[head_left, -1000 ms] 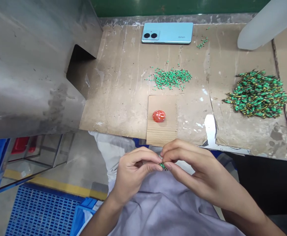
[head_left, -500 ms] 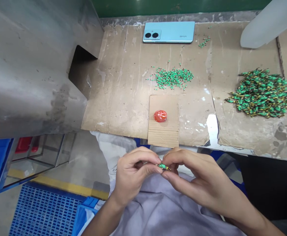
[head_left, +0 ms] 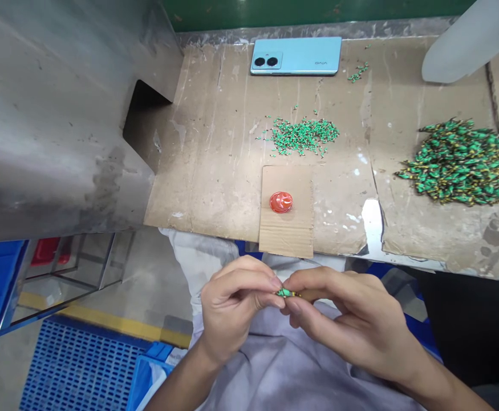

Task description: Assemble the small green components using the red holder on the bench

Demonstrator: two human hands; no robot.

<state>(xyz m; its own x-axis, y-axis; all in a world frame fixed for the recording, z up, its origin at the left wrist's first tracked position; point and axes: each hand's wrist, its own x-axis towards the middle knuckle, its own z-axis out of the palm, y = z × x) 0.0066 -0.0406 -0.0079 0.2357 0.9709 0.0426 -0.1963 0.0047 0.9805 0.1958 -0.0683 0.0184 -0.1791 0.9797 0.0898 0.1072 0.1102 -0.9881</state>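
Observation:
Over my lap, below the table edge, my left hand [head_left: 232,308] and my right hand [head_left: 343,319] meet fingertip to fingertip. Both pinch one small green part with a yellow tip [head_left: 285,293] between thumb and forefinger. A red round cap [head_left: 280,202] lies on a small cardboard piece [head_left: 287,228] at the table's front edge, just above my hands. Behind it spreads a low scatter of tiny green pieces [head_left: 304,136]. At the right sits a bigger heap of green and yellow parts [head_left: 458,162].
A light blue phone [head_left: 296,55] lies face down at the back of the cardboard-covered table [head_left: 215,171]. A grey metal housing [head_left: 52,114] fills the left. A white object [head_left: 467,43] juts in at top right. Blue crates [head_left: 73,371] stand on the floor at lower left.
Both hands have sunk slightly lower toward my lap and the green part now shows more plainly between the fingertips. The view has shifted a little to the left.

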